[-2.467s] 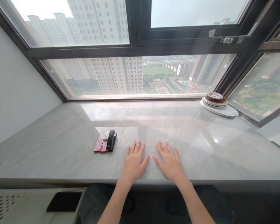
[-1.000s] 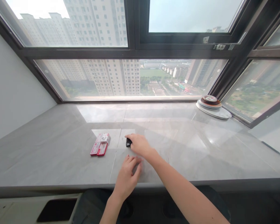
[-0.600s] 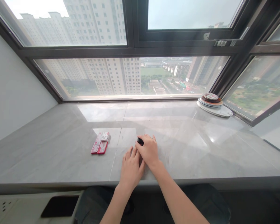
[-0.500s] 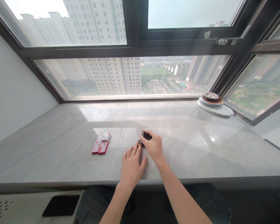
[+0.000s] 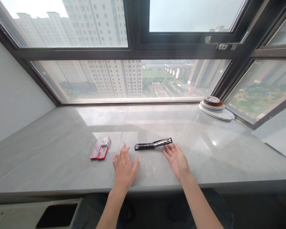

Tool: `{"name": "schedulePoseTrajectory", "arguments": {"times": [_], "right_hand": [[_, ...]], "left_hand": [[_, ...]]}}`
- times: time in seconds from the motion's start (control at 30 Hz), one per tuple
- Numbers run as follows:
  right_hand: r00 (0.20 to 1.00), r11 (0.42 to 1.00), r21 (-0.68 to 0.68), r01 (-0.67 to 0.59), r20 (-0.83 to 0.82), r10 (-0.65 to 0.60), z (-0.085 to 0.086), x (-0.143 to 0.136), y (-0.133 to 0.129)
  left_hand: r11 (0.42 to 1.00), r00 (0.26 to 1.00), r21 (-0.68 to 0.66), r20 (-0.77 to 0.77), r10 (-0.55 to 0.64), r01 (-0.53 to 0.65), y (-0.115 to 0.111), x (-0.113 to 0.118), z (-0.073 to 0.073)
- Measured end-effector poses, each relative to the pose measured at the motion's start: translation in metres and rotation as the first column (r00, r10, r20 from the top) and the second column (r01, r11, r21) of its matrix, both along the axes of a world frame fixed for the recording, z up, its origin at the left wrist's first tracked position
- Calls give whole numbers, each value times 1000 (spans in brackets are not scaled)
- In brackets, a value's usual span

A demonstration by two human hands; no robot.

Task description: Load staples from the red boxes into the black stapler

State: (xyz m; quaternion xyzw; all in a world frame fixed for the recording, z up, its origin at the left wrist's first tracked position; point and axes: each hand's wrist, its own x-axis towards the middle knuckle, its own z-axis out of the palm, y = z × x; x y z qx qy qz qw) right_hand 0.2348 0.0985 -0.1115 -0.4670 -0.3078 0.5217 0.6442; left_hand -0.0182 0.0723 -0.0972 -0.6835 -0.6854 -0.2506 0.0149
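Your left grip (image 5: 124,167) was loosely spread, empty; your right grip (image 5: 177,160), slack-fingered, perhaps touched the unfolded long black stapler with silver rail (image 5: 145,146) just ahead. Light, steady support suited it.

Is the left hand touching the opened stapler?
Apart: the head view shows a strip of countertop between the left hand and the stapler.
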Motion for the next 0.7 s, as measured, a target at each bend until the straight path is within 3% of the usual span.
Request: {"name": "schedulePoseTrajectory", "arguments": {"times": [0.07,0.13,0.27,0.37,0.47,0.57,0.63,0.7], "right_hand": [[996,1000,-5,14,90,-13,-1,1,-21],[974,998,-65,-19,226,33,-2,0,-40],[795,969,-207,-137,560,233,-3,-7,-58],[666,961,-221,-165,694,273,3,-14,-55],[599,933,-258,-253,715,360,14,-20,-46],[565,869,-308,-388,665,488,24,-23,-36],[558,806,-368,-464,585,588,26,-22,-28],[573,783,-412,-466,533,622,26,-18,-21]], "left_hand": [[970,969,22,-32,244,-244,4,-24,3],[909,907,1,-65,416,-417,4,-47,3],[884,881,-3,-84,466,-468,-6,-69,1],[950,949,5,-39,313,-313,-17,-62,4],[997,999,-78,36,-8,11,-22,-45,8],[960,962,-101,119,-248,260,-17,-21,9],[935,930,-76,157,-332,346,-10,-6,8],[909,897,-58,196,-395,413,-3,5,8]]}}
